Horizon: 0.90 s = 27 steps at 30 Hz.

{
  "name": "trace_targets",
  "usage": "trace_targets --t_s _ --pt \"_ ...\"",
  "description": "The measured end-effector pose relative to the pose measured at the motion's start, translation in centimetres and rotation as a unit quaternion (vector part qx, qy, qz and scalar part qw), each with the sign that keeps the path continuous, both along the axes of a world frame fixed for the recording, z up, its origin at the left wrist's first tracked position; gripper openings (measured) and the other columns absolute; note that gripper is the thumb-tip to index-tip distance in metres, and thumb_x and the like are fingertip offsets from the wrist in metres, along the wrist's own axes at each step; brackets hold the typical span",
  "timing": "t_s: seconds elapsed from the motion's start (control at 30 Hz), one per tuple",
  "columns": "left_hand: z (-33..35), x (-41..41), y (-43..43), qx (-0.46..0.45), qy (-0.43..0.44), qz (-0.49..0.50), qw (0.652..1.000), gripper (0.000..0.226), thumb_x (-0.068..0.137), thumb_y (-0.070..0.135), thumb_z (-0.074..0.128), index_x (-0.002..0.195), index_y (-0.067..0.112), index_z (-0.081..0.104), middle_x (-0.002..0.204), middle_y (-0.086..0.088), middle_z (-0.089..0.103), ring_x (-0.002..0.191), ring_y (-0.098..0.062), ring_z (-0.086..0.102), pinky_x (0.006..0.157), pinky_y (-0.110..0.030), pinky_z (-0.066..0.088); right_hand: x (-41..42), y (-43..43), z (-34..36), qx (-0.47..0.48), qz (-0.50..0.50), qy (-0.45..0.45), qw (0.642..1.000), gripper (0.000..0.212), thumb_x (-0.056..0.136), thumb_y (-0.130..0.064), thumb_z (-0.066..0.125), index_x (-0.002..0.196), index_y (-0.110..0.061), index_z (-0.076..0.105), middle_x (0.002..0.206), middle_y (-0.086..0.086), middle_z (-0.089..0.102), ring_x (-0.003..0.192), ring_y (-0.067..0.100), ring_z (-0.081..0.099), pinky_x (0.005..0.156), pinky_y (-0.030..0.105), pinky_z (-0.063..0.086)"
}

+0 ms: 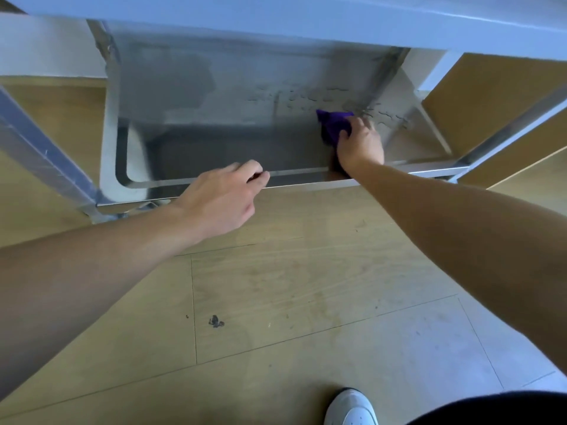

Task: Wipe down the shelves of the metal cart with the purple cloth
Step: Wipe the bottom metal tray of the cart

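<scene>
My right hand [360, 145] is closed on the cloth [334, 127], pressed to the lower shelf [214, 142] at its right side. Water beads [306, 96] lie just beyond. My left hand [225, 197] clasps the front rim.

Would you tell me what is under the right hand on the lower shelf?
The right hand presses the purple cloth onto the lower shelf. Water droplets bead nearby; the cloth's part beneath the palm is hidden.

You get soft daylight and mild blur; the upper shelf [276, 16] shades the lower shelf [190, 96], and straight edges bow outward.
</scene>
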<state>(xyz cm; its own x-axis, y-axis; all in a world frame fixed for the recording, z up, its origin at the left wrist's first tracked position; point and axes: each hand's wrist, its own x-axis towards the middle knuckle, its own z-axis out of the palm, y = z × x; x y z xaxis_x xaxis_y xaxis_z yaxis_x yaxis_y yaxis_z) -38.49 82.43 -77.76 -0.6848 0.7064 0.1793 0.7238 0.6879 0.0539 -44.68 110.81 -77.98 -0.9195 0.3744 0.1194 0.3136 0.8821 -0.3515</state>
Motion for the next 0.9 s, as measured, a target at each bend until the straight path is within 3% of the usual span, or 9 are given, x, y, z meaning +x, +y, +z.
trace_targets --t_s 0.07,0.2,0.27,0.37,0.47,0.63,0.73,0.9 --pt "-0.1 0.3 0.0 0.017 -0.006 0.021 1.000 0.046 0.089 0.018 0.048 0.135 0.012 0.051 0.125 0.000 0.051 0.101 -0.019 0.056 0.067 -0.036 0.054 -0.2 -3.6 -0.3 0.010 0.021 0.002 1.000 0.042 0.098 -0.022 0.040 0.139 -0.016 0.045 0.142 0.014 0.044 0.130 0.033 0.040 0.110 0.037 0.033" --pt "-0.5 1.2 0.8 -0.006 0.016 0.047 0.999 0.050 0.084 0.016 0.051 0.132 0.006 0.054 0.115 -0.008 0.057 0.097 -0.026 0.058 0.068 -0.038 0.050 -0.3 -10.7 -0.3 -0.017 0.237 -0.010 0.971 0.042 0.098 -0.023 0.044 0.140 -0.018 0.046 0.145 0.009 0.043 0.132 0.030 0.041 0.110 0.038 0.034" --pt "-0.3 1.0 0.6 -0.006 0.030 0.037 0.999 0.048 0.083 0.016 0.052 0.129 0.005 0.057 0.110 -0.009 0.058 0.094 -0.026 0.058 0.067 -0.039 0.051 0.1 -11.6 0.1 -0.014 0.321 -0.010 0.947 0.041 0.100 -0.023 0.044 0.140 -0.016 0.047 0.143 0.008 0.045 0.129 0.029 0.044 0.110 0.036 0.034" --pt "-0.2 0.7 0.2 -0.003 0.034 0.022 0.999 0.048 0.082 0.015 0.055 0.129 0.006 0.058 0.112 -0.007 0.059 0.094 -0.024 0.059 0.065 -0.036 0.050 0.7 -9.2 0.7 -0.010 0.366 -0.007 0.931 0.040 0.101 -0.024 0.045 0.140 -0.015 0.047 0.142 0.007 0.047 0.129 0.025 0.047 0.109 0.031 0.035" --pt "-0.2 0.7 0.8 -0.006 0.027 0.028 0.999 0.043 0.084 0.016 0.052 0.126 0.007 0.059 0.112 -0.006 0.058 0.094 -0.024 0.058 0.064 -0.036 0.049 0.4 -4.8 0.9 -0.003 0.309 -0.010 0.951 0.041 0.100 -0.025 0.047 0.140 -0.016 0.048 0.142 0.007 0.048 0.129 0.023 0.047 0.110 0.031 0.034" --pt "0.4 -0.1 3.3 0.017 0.039 0.041 0.998 0.020 0.088 0.020 0.046 0.099 0.014 0.061 0.103 -0.002 0.056 0.088 -0.022 0.056 0.066 -0.035 0.048 0.8 3.1 0.4 0.002 0.148 -0.006 0.989 0.042 0.101 -0.029 0.044 0.142 -0.021 0.044 0.143 0.006 0.046 0.126 0.026 0.048 0.101 0.032 0.040" --pt "0.3 -0.7 6.0 0.030 0.030 0.008 0.999 0.025 0.092 0.024 0.043 0.109 0.016 0.059 0.113 -0.002 0.056 0.099 -0.022 0.056 0.074 -0.038 0.051 1.4 6.1 0.0 0.004 0.113 0.000 0.994 0.041 0.101 -0.030 0.044 0.142 -0.021 0.044 0.144 0.005 0.045 0.126 0.025 0.048 0.095 0.025 0.035" --pt "0.0 -2.1 11.8 0.042 0.025 -0.032 0.998 0.037 0.098 0.032 0.037 0.128 0.018 0.054 0.133 -0.003 0.052 0.120 -0.024 0.051 0.087 -0.041 0.049 2.1 9.5 -0.5 0.013 0.109 0.010 0.994 0.041 0.100 -0.034 0.043 0.140 -0.023 0.044 0.143 0.003 0.046 0.124 0.025 0.050 0.093 0.025 0.037"
